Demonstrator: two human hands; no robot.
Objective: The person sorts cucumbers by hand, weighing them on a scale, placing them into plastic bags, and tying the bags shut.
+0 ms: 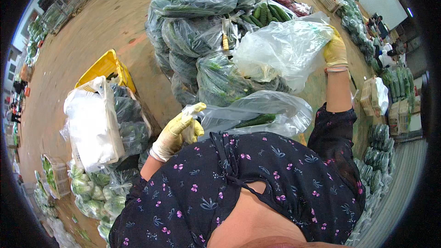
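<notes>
My right hand [336,48], in a yellow glove, is closed on the edge of a large clear plastic bag [287,48], raised and spread over the stacked bags. My left hand [177,131], also gloved, is low by my chest. Its fingers are bent around the gathered edge of a second clear plastic bag [216,118], with one finger sticking out. Inside that lower bag lies a long green cucumber [258,120]. Ahead stands a pile of filled bags of cucumbers [195,36]. Loose cucumbers [265,14] show behind the raised bag.
To my left is a pale crate [108,110] with white sheeting [89,126] over it and dark bags beside it. Behind it stands a yellow crate [105,69]. Bagged pale-green vegetables [94,193] lie at lower left. More bagged produce [353,23] and crates line the right side.
</notes>
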